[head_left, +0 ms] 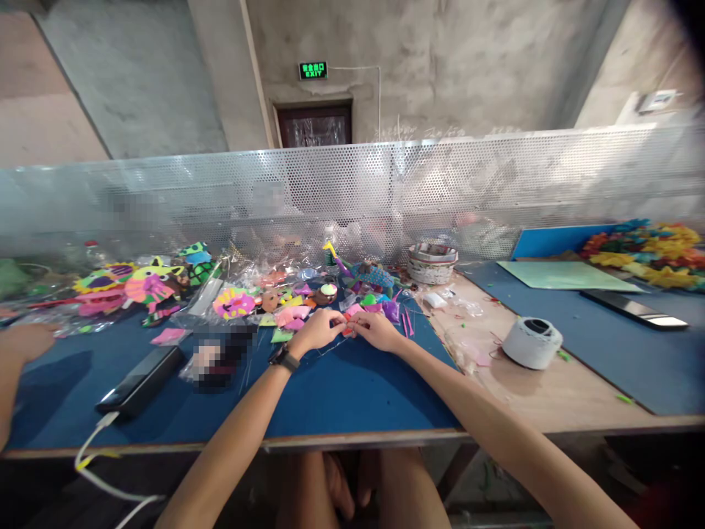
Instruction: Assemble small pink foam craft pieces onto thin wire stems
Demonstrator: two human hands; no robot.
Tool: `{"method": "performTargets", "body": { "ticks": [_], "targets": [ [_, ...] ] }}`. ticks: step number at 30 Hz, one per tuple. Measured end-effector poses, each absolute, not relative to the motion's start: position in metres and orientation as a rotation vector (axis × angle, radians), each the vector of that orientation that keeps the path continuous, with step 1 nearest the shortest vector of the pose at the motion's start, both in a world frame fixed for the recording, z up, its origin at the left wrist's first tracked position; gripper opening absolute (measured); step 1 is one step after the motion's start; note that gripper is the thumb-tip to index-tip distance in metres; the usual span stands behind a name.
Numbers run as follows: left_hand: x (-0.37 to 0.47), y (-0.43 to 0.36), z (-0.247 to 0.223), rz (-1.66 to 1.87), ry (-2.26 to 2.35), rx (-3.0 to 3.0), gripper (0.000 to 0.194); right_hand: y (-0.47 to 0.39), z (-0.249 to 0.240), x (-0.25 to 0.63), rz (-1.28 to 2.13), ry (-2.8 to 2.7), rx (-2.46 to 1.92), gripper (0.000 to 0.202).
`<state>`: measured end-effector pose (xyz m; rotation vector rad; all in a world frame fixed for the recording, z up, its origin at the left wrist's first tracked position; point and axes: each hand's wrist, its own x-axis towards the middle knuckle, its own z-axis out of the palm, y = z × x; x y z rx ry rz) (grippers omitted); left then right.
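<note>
Over the blue table mat, my left hand [318,330], with a dark watch on its wrist, is closed in a pinch. My right hand [378,331] meets it fingertip to fingertip, also pinching. Between them shows a small red-orange piece [348,330], partly hidden by the fingers; its kind is too small to tell. Just beyond the hands lie pink packets of what looks like modelling clay [291,316] and a purple packet [391,311]. Two thin pink sticks [407,322] rest to the right of my right hand.
A black power bank [140,382] with a white cable lies left. Colourful clay figures [151,283] and plastic wrap crowd the back. A woven basket [432,263], a white roll [532,343] and a phone [633,309] are to the right. Another person's hand [25,344] reaches in from the left.
</note>
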<state>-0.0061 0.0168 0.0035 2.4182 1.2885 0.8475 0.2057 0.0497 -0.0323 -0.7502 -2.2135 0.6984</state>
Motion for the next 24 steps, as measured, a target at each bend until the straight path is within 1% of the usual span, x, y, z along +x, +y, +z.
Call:
{"method": "performTargets", "body": {
  "ticks": [5, 14, 24],
  "targets": [
    [-0.0056, 0.0169, 0.0038, 0.873, 1.316, 2.439, 0.021, 0.0556, -0.0342, 0.209, 0.644, -2.184, -0.784, 0.029],
    [-0.0088, 0.0151, 0.0094, 0.879, 1.295, 2.572, 0.026, 0.0542, -0.0316, 0.2079, 0.824, -2.085, -0.705, 0.035],
    [-0.013, 0.0146, 0.0099, 0.83, 1.262, 2.675, 0.02, 0.0546, -0.0312, 0.2088, 0.883, -2.057, -0.682, 0.035]
  ]
}}
